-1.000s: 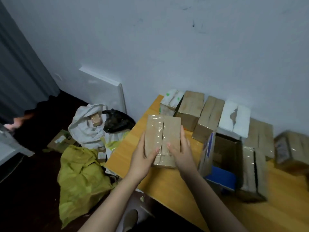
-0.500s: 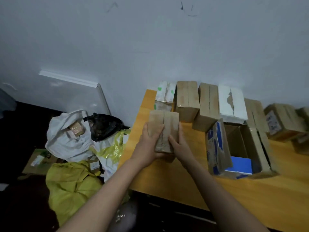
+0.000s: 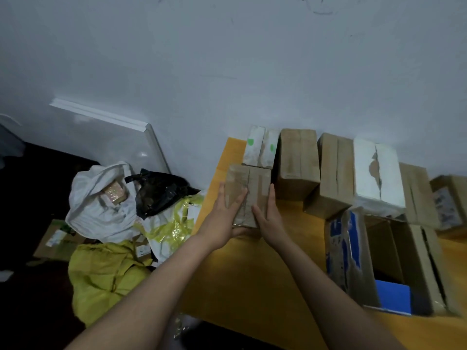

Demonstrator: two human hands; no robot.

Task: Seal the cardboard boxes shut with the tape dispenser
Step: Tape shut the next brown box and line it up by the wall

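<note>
We clasp the small tape-wrapped brown cardboard box [image 3: 252,183], left hand [image 3: 222,218] and right hand [image 3: 269,218], each grip holding its sides, thumbs on top, at the left end of the yellow wooden bench [image 3: 252,274]

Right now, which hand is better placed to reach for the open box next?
Right, probably. Both hands hold the small box, but the open box sits on the side of the right hand; the left hand would have to cross over.
</note>
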